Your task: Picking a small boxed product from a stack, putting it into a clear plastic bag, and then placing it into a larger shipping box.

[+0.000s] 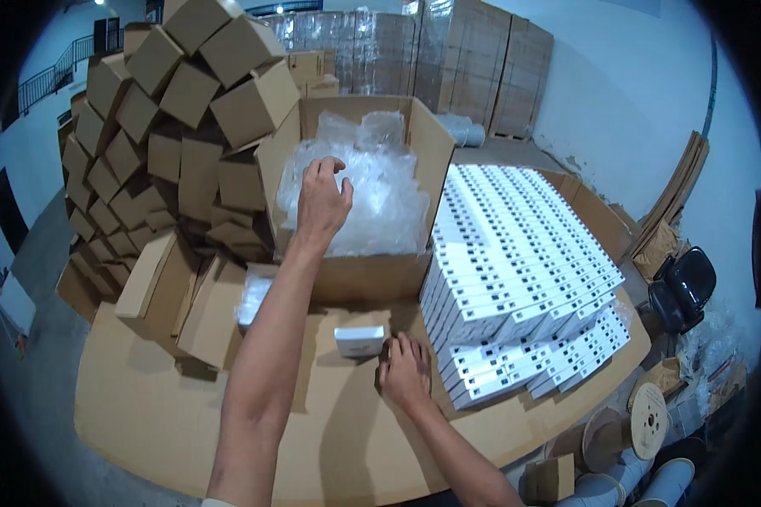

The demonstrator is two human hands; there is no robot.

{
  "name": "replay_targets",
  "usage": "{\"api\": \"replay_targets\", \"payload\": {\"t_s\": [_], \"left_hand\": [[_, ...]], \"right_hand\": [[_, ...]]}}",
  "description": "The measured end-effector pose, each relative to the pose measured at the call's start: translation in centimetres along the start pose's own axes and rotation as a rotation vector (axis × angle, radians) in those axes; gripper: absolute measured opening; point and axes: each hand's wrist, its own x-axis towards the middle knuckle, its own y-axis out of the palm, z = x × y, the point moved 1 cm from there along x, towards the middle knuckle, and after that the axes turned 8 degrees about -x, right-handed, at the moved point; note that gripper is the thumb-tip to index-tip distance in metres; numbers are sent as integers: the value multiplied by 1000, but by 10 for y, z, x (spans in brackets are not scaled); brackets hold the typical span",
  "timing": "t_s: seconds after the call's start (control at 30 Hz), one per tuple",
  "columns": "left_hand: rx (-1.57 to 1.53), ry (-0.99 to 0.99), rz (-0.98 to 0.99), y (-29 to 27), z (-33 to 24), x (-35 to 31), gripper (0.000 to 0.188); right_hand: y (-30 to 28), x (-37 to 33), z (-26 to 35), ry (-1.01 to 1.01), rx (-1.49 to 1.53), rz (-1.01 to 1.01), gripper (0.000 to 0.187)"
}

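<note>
Over a large carton (355,275) of clear plastic bags (376,198), my left hand (323,198) is raised with loosely bent fingers and the thumb apart; nothing shows in it. Below the carton, a small white box (359,341) stands on the cardboard-covered table (338,444). My right hand (407,369) rests just right of that box, its bent fingers slightly spread and the nearest ones at the box's edge. Whether they touch it I cannot tell. To the right of my right hand rises a big stack of white boxes (516,245) with small dark printed squares.
A high pile of brown cardboard boxes (190,93) fills the left. Open brown cartons (156,283) and a clear plastic bundle (255,296) lie by my left forearm. Wrapped pallets (465,59) stand behind. A black chair (683,287) and reels (648,421) sit right of the table.
</note>
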Motion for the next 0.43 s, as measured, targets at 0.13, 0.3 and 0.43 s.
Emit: {"api": "replay_targets", "payload": {"t_s": [0.13,0.3,0.43], "left_hand": [[225,166,-26,11,39,63,26],[183,-255,21,24,83,126,39],[279,-371,-45,41,96,147,60]], "right_hand": [[-3,1,6,-18,54,-14,41],[0,7,4,-28,83,-29,40],[-4,7,2,-58,24,-9,47]]}}
